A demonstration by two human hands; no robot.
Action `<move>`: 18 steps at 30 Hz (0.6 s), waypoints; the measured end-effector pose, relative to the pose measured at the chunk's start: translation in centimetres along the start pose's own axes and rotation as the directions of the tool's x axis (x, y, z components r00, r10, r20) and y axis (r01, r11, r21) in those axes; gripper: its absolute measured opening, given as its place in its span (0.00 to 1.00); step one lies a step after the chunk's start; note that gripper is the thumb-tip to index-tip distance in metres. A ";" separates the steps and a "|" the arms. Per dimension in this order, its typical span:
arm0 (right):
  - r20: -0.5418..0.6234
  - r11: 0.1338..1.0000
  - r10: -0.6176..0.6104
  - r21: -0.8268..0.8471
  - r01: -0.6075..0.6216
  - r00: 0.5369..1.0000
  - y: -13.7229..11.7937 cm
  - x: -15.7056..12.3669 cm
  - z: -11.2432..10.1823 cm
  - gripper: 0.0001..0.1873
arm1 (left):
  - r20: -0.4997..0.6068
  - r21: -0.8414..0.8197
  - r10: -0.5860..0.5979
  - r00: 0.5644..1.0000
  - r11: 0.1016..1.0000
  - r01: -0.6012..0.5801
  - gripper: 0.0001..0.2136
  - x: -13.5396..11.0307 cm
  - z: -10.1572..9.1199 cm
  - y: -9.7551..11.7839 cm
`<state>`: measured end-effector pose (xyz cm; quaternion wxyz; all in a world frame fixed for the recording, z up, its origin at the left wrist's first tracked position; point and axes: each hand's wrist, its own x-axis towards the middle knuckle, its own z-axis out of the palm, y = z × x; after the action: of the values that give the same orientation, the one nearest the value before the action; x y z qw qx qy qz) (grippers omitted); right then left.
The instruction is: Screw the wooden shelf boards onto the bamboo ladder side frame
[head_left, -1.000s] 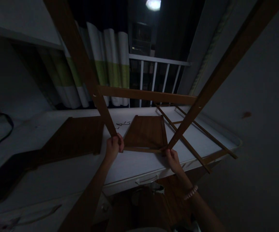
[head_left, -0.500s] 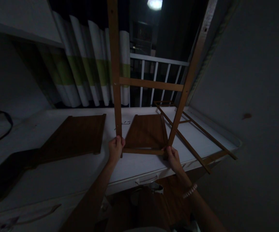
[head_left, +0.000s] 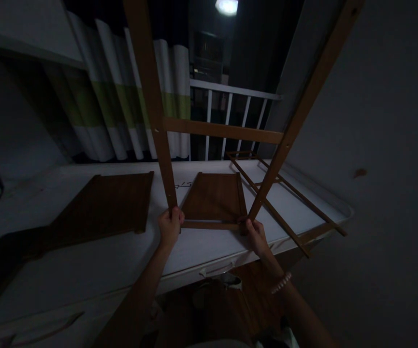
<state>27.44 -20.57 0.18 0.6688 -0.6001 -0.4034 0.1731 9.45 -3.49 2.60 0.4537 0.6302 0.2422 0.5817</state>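
Observation:
A wooden frame [head_left: 223, 130] stands upright before me, with two long side posts and crossbars between them; its top runs out of view. My left hand [head_left: 170, 226] is closed round the foot of the left post. Round the foot of the right post, my right hand [head_left: 256, 236] is closed too, with a beaded bracelet on that wrist. Behind the frame's lowest bar lies a brown wooden panel [head_left: 214, 195] on the white surface. Several small dark pieces [head_left: 183, 185], perhaps screws or tools, lie left of that panel.
To the left lies another wooden panel [head_left: 110, 203]. A second wooden frame [head_left: 281, 222] lies on the right, its ends sticking out over the front edge of the white top [head_left: 201, 246]. Striped curtains [head_left: 103, 111] and a white railing [head_left: 236, 91] are behind; a wall rises at right.
The frame's upper part has tipped toward me, so its posts look wider and spread apart. Both hands keep hold at the feet. My view has shifted slightly.

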 end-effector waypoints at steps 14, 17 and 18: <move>0.034 1.000 0.030 0.003 -0.030 0.999 -0.2 -0.2 -0.3 0.21 | -0.155 0.104 0.000 0.988 0.994 0.016 0.17 -0.6 0.5 0.1; 0.031 0.998 0.064 -0.012 -0.063 0.997 -0.6 -0.2 -0.3 0.23 | -0.166 0.136 0.009 0.986 0.991 0.014 0.17 -0.5 0.6 0.1; 0.029 0.997 0.072 -0.018 -0.071 0.997 -0.7 -0.2 -0.3 0.24 | -0.180 0.168 0.017 0.984 0.986 0.014 0.17 -0.5 0.6 0.2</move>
<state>27.38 -21.05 0.82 0.6509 -0.6172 -0.3930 0.2024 9.86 -4.17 2.51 0.3742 0.6112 0.3302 0.6143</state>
